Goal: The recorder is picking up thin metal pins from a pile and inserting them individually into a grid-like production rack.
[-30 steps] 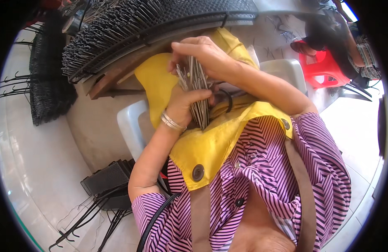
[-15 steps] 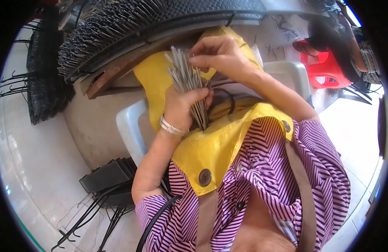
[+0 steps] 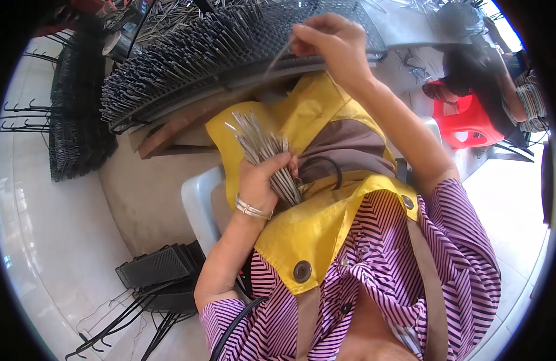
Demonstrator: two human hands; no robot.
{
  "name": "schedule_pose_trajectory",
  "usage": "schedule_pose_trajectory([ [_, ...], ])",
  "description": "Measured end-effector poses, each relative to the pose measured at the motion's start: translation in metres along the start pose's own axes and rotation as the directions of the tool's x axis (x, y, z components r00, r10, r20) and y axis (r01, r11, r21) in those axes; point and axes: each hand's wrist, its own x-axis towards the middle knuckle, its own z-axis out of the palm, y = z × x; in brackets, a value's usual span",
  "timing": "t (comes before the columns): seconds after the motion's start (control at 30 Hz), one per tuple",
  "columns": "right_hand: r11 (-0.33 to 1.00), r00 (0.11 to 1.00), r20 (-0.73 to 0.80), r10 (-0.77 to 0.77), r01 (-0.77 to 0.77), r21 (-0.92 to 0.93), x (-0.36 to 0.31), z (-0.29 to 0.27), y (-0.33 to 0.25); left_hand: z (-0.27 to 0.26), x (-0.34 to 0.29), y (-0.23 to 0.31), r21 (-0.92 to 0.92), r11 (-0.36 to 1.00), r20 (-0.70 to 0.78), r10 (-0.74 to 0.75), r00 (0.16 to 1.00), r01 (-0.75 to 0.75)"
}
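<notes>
My left hand (image 3: 261, 180) is wrapped round a bundle of thin grey metal rods (image 3: 249, 133), held slanting above the yellow apron (image 3: 326, 207) on my lap. Up and to the right, my right hand (image 3: 343, 49) pinches one slender rod (image 3: 278, 62), which is smeared by motion. That rod points down and left, in front of a black perforated rack (image 3: 326, 21). Many similar rods stand upright, packed close together, in the rack's left part (image 3: 182, 63). Its right part shows bare holes.
Loose rods (image 3: 176, 19) and a tin can (image 3: 117, 45) lie behind the rack. Black perforated racks with hooked bars (image 3: 154, 269) sit at lower left, and more (image 3: 79, 120) stand farther left. Another person's striped sleeve (image 3: 532, 99) shows beside a red stool (image 3: 461, 123) at right.
My right hand has moved up and away from the bundle toward the rack, with a single rod in its fingers. The left hand keeps its hold and sits slightly lower in view.
</notes>
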Motion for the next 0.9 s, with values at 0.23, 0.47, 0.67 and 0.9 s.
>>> schedule_pose_trajectory([
  [0.23, 0.806, 0.802, 0.075, -0.592, 0.588, 0.071, 0.038, 0.033, 0.022, -0.010, -0.009, -0.002, 0.038, 0.999, -0.035, -0.017, 0.999, 0.019],
  [0.47, 0.761, 0.835, 0.073, -0.545, 0.529, -0.375, 0.039, 0.050, 0.016, -0.005, -0.010, 0.000, -0.014, 0.998, -0.114, -0.069, 0.991, 0.068],
  [0.67, 0.284, 0.755, 0.453, -0.474, 0.618, -0.733, 0.057, 0.069, 0.023, -0.013, -0.008, -0.003, -0.050, 0.996, -0.073, -0.081, 0.994, 0.077],
  [0.9, 0.275, 0.795, 0.534, -0.286, 0.602, -0.750, 0.026, 0.070, 0.013, -0.017, -0.007, 0.000, -0.031, 0.998, -0.078, -0.054, 0.995, 0.051],
])
